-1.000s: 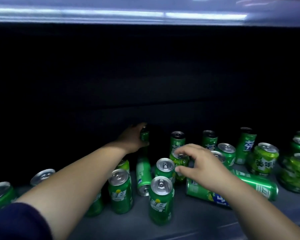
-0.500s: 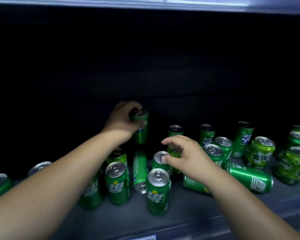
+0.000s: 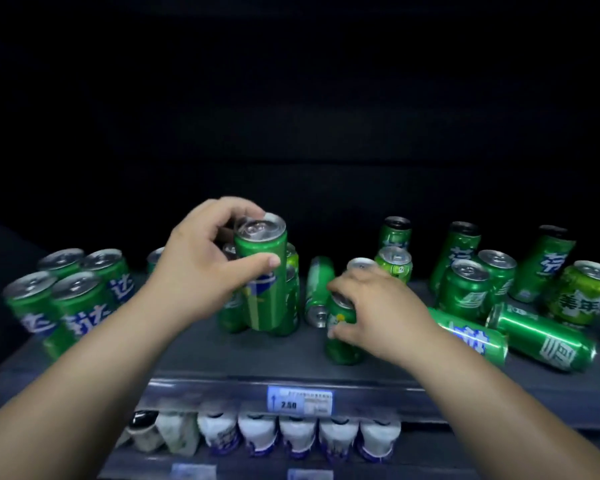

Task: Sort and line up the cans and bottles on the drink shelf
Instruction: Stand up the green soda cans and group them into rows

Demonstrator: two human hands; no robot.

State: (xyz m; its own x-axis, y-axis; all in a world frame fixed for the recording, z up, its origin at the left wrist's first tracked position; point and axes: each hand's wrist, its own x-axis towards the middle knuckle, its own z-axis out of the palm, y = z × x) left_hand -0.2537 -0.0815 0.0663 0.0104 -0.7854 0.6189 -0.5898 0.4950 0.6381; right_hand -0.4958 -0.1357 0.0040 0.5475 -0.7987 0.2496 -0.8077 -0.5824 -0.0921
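Bare shelf (image 3: 257, 358) front between left hand's (image 3: 201, 271) tall can (image 3: 264, 271) and edge.

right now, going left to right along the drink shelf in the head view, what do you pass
Cluster of upright green cans → left hand holding a tall green can → can lying on its side → right hand on a short can → two toppled cans → lime-green can.
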